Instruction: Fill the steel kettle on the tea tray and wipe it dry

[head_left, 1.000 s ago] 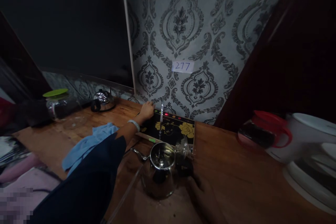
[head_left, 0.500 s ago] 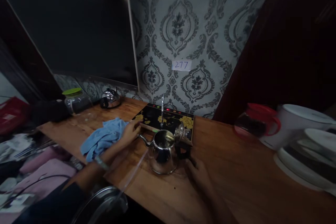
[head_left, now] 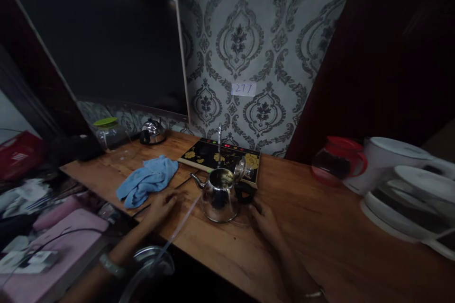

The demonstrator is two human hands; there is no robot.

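A shiny metal kettle [head_left: 219,201] stands on the wooden table, its lid [head_left: 241,170] tipped up on the right and its top uncovered. Its spout points left, and the black handle [head_left: 245,192] is on the right. Close behind it lies a black panel with gold flowers [head_left: 202,151], bearing an upright thin metal spout [head_left: 219,144] and lit red marks. My left hand [head_left: 163,206] hovers or rests over the table left of the kettle, fingers loosely stretched, nothing seen in them. My right hand [head_left: 265,220] is beside the kettle, just below its handle, fingers slightly bent and apart.
A crumpled blue cloth [head_left: 147,182] lies left of the panel. Behind it are a dark-handled metal kettle [head_left: 152,131] and a green-lidded glass jar [head_left: 112,135]. A clear tube [head_left: 181,225] runs off the front edge. Red-lidded jug [head_left: 339,161] and white appliances [head_left: 394,199] stand right.
My left hand has drawn back from the panel's front edge toward me. My right hand stays beside the kettle. The view has shifted slightly.
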